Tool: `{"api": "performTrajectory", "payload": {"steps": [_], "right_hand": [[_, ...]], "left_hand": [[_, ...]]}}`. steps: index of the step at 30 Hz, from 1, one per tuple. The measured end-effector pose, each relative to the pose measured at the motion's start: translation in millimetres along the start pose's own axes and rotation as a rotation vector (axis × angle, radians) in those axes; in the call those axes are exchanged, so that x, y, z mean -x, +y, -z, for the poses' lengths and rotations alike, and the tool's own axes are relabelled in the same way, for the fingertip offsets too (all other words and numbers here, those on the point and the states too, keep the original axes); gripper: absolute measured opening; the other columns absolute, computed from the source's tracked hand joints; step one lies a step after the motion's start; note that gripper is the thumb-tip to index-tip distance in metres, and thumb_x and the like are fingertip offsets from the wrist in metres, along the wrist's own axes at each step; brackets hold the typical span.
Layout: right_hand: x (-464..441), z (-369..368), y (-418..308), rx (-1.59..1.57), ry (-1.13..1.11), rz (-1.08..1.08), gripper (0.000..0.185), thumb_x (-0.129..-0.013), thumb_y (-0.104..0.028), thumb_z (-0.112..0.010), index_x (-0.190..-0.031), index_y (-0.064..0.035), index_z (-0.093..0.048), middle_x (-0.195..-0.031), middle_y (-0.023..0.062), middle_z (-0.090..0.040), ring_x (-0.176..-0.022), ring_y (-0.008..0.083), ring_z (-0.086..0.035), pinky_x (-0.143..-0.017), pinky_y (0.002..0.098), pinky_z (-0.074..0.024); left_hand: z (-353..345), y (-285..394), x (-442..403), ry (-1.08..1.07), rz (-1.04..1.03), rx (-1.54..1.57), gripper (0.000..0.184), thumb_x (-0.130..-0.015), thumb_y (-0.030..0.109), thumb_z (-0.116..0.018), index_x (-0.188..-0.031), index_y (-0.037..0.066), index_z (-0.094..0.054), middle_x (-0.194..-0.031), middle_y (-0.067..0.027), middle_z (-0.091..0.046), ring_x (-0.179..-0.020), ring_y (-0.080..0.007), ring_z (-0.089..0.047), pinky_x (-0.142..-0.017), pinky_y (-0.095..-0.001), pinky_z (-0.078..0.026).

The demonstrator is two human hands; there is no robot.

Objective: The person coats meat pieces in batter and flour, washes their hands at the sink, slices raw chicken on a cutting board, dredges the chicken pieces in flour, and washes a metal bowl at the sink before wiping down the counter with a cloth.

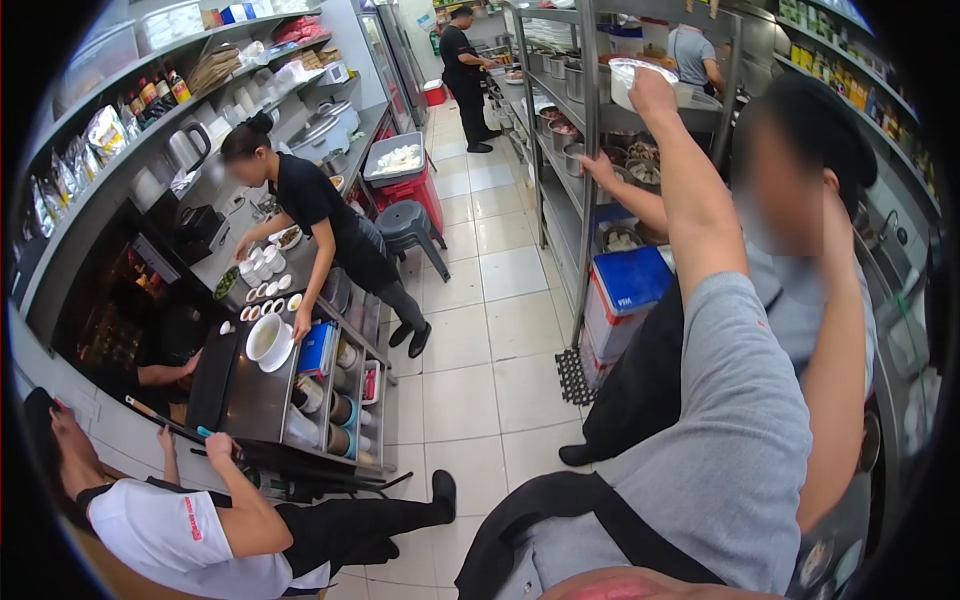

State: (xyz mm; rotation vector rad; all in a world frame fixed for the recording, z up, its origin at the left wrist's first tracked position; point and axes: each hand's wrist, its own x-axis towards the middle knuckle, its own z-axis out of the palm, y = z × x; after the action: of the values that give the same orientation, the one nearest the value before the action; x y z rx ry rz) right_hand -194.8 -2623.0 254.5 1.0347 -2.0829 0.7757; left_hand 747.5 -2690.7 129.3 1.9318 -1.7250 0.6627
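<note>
My right arm is stretched out and up toward a metal shelf rack (590, 120). My right hand (655, 92), its fingers closed, grips a white container (628, 78) with what looks like clear film or a lid on top. The container is level with one of the rack's upper shelves, close to the upright post. Steel pots (575, 158) and food bins stand on the shelves just below. A co-worker's hand (600, 170) touches a lower shelf, under my forearm. My left hand does not show.
Close on my right stands a co-worker in a dark cap (835, 125). A blue-lidded box (633, 278) sits at the rack's foot. On the left, a person in black bends over a counter with a white bowl (270, 340). A grey stool (405, 225) stands beside the tiled aisle (455, 385).
</note>
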Motion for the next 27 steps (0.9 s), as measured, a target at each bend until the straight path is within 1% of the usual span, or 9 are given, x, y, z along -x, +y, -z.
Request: {"api": "performTrajectory", "payload": {"steps": [9, 12, 14, 17, 19, 20, 22, 24, 27], "right_hand": [[198.8, 143.5, -67.4, -0.082, 0.176, 0.137, 0.020, -0.080, -0.019, -0.063, -0.087, 0.0000, -0.067, -0.088, 0.0244, -0.069, -0.085, 0.0388, -0.070, -0.075, 0.0478, -0.0570], [283.7, 191.3, -86.6, -0.070, 0.251, 0.197, 0.023, -0.089, -0.021, -0.055, -0.084, -0.0003, -0.063, -0.076, 0.0221, -0.067, -0.073, 0.0384, -0.068, -0.067, 0.0468, -0.0553], [353.2, 239.3, -98.2, -0.200, 0.283, 0.146, 0.015, -0.085, -0.013, -0.054, -0.078, -0.0045, -0.064, -0.073, 0.0223, -0.065, -0.070, 0.0374, -0.067, -0.066, 0.0481, -0.0543], [457.9, 330.2, -104.9, -0.377, 0.258, 0.193, 0.012, -0.081, -0.010, -0.055, -0.073, -0.0048, -0.063, -0.070, 0.0217, -0.062, -0.067, 0.0393, -0.063, -0.063, 0.0494, -0.0504], [526.3, 396.1, -104.8, -0.436, 0.250, 0.231, 0.005, -0.075, -0.001, -0.060, -0.079, -0.0031, -0.063, -0.072, 0.0185, -0.060, -0.072, 0.0382, -0.060, -0.068, 0.0470, -0.0482], [559.0, 426.8, -100.5, -0.415, 0.185, 0.222, 0.011, -0.075, 0.000, -0.062, -0.085, -0.0027, -0.066, -0.072, 0.0160, -0.060, -0.074, 0.0361, -0.060, -0.068, 0.0443, -0.0480], [623.1, 483.3, -91.0, -0.384, 0.145, 0.213, 0.012, -0.078, -0.002, -0.064, -0.089, -0.0035, -0.067, -0.070, 0.0115, -0.055, -0.071, 0.0308, -0.055, -0.064, 0.0419, -0.0448], [683.2, 539.3, -77.2, -0.323, 0.068, 0.241, 0.013, -0.078, -0.001, -0.066, -0.091, -0.0032, -0.064, -0.068, 0.0094, -0.051, -0.071, 0.0281, -0.052, -0.064, 0.0387, -0.0430], [776.5, 615.9, -63.6, -0.317, -0.003, 0.153, 0.022, -0.079, -0.001, -0.070, -0.099, -0.0017, -0.061, -0.072, 0.0083, -0.049, -0.069, 0.0271, -0.053, -0.069, 0.0392, -0.0460]], "left_hand": [[175.1, -30.4, 84.0, 0.213, -0.239, 0.324, 0.024, -0.080, 0.022, -0.076, -0.094, 0.003, -0.072, -0.093, -0.0054, -0.070, -0.081, -0.0162, -0.065, -0.074, -0.0293, -0.054], [219.3, -45.5, 120.5, 0.259, -0.300, 0.452, 0.025, -0.079, 0.022, -0.078, -0.094, 0.002, -0.072, -0.092, -0.0052, -0.069, -0.080, -0.0153, -0.064, -0.074, -0.0286, -0.053], [241.1, -55.3, 144.3, 0.287, -0.339, 0.546, 0.026, -0.078, 0.021, -0.079, -0.094, 0.002, -0.072, -0.092, -0.0050, -0.069, -0.079, -0.0148, -0.064, -0.074, -0.0282, -0.053], [261.4, -63.0, 181.1, 0.314, -0.388, 0.714, 0.028, -0.077, 0.021, -0.081, -0.094, 0.001, -0.072, -0.091, -0.0048, -0.069, -0.078, -0.0140, -0.063, -0.074, -0.0275, -0.053], [261.1, -62.8, 213.4, 0.309, -0.401, 0.835, 0.029, -0.076, 0.020, -0.082, -0.095, 0.001, -0.072, -0.091, -0.0046, -0.069, -0.078, -0.0134, -0.062, -0.074, -0.0271, -0.053], [256.2, -60.5, 231.8, 0.290, -0.409, 0.897, 0.029, -0.075, 0.020, -0.083, -0.095, 0.001, -0.072, -0.091, -0.0045, -0.068, -0.078, -0.0131, -0.062, -0.074, -0.0269, -0.053], [228.0, -55.2, 282.5, 0.191, -0.409, 1.007, 0.028, -0.077, 0.020, -0.081, -0.095, 0.001, -0.071, -0.088, -0.0044, -0.068, -0.075, -0.0133, -0.061, -0.071, -0.0272, -0.051], [164.8, -39.9, 358.4, -0.043, -0.413, 1.079, 0.024, -0.080, 0.020, -0.076, -0.096, 0.003, -0.070, -0.084, -0.0043, -0.066, -0.069, -0.0141, -0.059, -0.065, -0.0283, -0.049], [48.5, -34.8, 504.9, -0.801, -0.392, 0.999, 0.020, -0.084, 0.020, -0.068, -0.097, 0.005, -0.069, -0.078, -0.0041, -0.063, -0.062, -0.0153, -0.057, -0.056, -0.0300, -0.046]]}}
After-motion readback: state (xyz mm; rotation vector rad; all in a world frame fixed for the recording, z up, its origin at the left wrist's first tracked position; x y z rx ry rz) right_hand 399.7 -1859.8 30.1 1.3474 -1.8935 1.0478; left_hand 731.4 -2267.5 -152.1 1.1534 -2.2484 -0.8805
